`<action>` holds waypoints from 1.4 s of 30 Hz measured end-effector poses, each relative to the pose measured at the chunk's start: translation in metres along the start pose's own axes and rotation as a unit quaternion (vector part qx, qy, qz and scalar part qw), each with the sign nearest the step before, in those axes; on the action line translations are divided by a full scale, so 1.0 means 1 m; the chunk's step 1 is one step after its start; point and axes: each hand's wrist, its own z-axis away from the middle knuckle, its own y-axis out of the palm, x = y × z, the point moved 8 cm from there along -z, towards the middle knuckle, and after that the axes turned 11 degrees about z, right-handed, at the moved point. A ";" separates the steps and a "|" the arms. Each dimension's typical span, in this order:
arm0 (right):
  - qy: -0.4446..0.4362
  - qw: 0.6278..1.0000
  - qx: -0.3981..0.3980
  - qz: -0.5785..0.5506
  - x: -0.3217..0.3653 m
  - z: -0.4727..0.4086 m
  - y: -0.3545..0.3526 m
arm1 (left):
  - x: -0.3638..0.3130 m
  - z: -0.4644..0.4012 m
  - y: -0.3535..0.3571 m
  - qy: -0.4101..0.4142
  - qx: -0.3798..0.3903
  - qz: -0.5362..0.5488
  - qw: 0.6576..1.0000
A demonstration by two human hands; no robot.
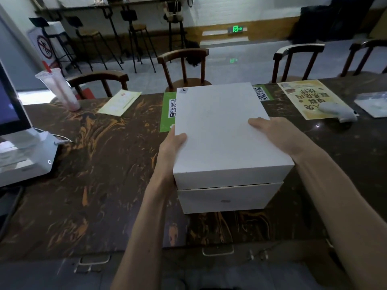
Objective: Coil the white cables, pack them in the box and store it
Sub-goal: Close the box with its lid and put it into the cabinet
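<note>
Two bare forearms run up from the bottom of the frame to a white box (pixel 226 147) at centre, sitting on the marbled brown/orange worktop (pixel 88 174). Metal drawer pulls show along the worktop's near edge, bottom centre.

Left hand (pixel 172 143) grips the lid's left edge, thumb on top, other fingers hidden behind the side. Right hand (pixel 270 130) holds the right edge w/ thumb flat across the lid top; remaining fingers out of sight. Lid (pixel 219 124) is on but not fully down: a strip of the box base (pixel 228 197) shows below it at the front. No white cables visible, so presumably already inside; can't confirm.

Risks, as I judge them:
- Lid only partly seated. If the box is lifted by the lid alone, the base could slide out and drop w/ the contents.
- Pressing down unevenly could jam the lid crooked or pinch a cable loop.

Beyond the box: green QR sheets (pixel 167 109) partly under it; pale paper (pixel 119 102) to upper left; a plastic cup w/ red straw (pixel 60 88) further left, tippable if the box swings that way. White printer-type device (pixel 23 155) at left edge. Yellow flyer (pixel 310 97) w/ a pale object on it, upper right. Wooden chairs (pixel 184 65) behind the worktop, bar stools at the far wall.
</note>
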 end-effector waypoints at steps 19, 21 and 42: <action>-0.034 0.988 -0.067 0.139 -0.005 -0.003 0.005 | -0.040 0.003 0.008 0.153 -0.039 -0.325 0.932; -0.092 0.954 -0.116 0.260 0.014 0.001 0.011 | -0.040 -0.007 0.026 0.169 -0.026 -0.502 0.848; -0.149 0.860 -0.082 0.481 0.006 -0.016 0.076 | 0.031 -0.032 0.048 0.116 0.054 -0.734 0.667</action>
